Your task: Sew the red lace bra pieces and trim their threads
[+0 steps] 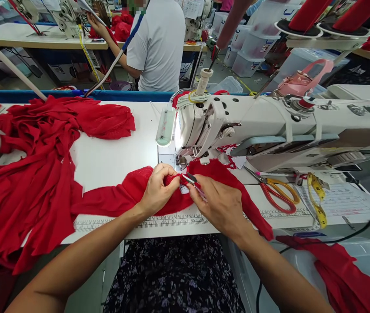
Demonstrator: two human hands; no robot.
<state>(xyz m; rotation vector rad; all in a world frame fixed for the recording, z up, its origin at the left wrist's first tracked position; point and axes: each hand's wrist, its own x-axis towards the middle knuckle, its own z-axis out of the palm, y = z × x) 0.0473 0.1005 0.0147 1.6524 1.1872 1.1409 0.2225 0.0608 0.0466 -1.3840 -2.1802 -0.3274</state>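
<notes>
Snips [192, 177] in the right hand [219, 200], red cloth [119, 199] in the left hand [158, 189].
With sharp tips this near, it seems best to keep the cloth snug, go slow, and take tiny nips, so no hole gets made and no finger gets hurt. The left thumb and finger pinch a bunched bit of the cloth, and the right fingers are wrapped around the snips. The tips sit right beside that pinch; I cannot tell if they touch the cloth. The cloth lies on the white table [106, 163], spread out on both sides of the pinch, just in front of the sewing machine [201, 126].
</notes>
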